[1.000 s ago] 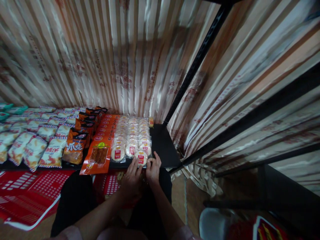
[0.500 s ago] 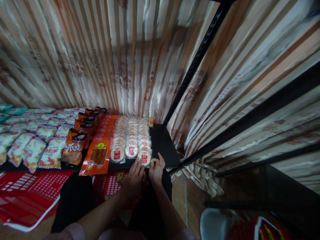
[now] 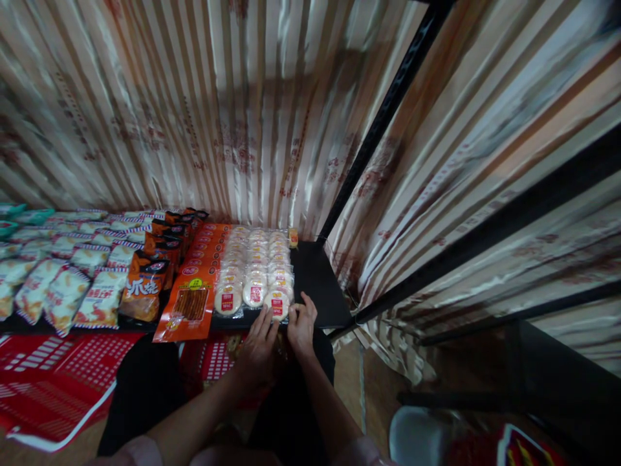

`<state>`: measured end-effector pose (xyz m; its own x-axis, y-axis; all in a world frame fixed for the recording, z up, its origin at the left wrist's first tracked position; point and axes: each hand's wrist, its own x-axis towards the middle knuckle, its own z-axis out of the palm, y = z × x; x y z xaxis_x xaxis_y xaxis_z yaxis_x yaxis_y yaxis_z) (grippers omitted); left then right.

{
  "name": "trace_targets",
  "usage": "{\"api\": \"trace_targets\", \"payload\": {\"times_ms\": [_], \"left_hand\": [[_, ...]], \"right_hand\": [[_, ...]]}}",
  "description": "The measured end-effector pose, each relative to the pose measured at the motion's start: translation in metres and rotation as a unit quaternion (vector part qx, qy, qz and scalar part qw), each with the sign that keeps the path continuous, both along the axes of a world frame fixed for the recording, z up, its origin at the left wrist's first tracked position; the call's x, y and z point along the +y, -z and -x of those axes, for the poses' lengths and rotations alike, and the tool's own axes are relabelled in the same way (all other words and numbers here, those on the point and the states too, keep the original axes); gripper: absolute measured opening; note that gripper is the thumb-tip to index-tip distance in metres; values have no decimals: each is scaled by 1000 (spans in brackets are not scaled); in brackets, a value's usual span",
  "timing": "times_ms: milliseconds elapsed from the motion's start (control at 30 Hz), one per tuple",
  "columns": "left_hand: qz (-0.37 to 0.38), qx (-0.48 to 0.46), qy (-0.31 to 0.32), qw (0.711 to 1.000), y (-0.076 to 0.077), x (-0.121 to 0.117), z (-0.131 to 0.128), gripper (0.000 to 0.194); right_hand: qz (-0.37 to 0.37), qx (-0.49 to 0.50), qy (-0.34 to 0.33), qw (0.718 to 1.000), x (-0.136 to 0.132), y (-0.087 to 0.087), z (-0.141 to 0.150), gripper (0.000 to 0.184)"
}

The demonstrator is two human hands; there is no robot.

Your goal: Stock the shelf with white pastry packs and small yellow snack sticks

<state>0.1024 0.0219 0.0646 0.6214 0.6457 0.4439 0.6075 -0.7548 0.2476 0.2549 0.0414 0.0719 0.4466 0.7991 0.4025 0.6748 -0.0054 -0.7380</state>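
The flat orange plastic packet (image 3: 196,281) has a yellow-green patch above dark brown sticks. Right of the packet, round white crackers in clear wrappers (image 3: 255,292) carry red labels with pale print. Left of it, glossy orange-and-black pouches (image 3: 141,288) show white characters; further left, pale bags (image 3: 99,294) have striped edges. Behind it, the pleated cream fabric curtain (image 3: 194,97) has brown stripes and reddish printed motifs.
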Motion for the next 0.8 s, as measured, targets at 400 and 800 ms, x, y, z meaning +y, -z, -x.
{"api": "trace_targets", "payload": {"times_ms": [400,800], "left_hand": [[-15,-38,-23,999,-3,-3,10,53],[-2,15,-8,1000,-8,0,2,50]], "right_hand": [[-8,-12,-32,999,5,2,13,20],[2,-20,4,1000,3,-1,-1,20]]}}
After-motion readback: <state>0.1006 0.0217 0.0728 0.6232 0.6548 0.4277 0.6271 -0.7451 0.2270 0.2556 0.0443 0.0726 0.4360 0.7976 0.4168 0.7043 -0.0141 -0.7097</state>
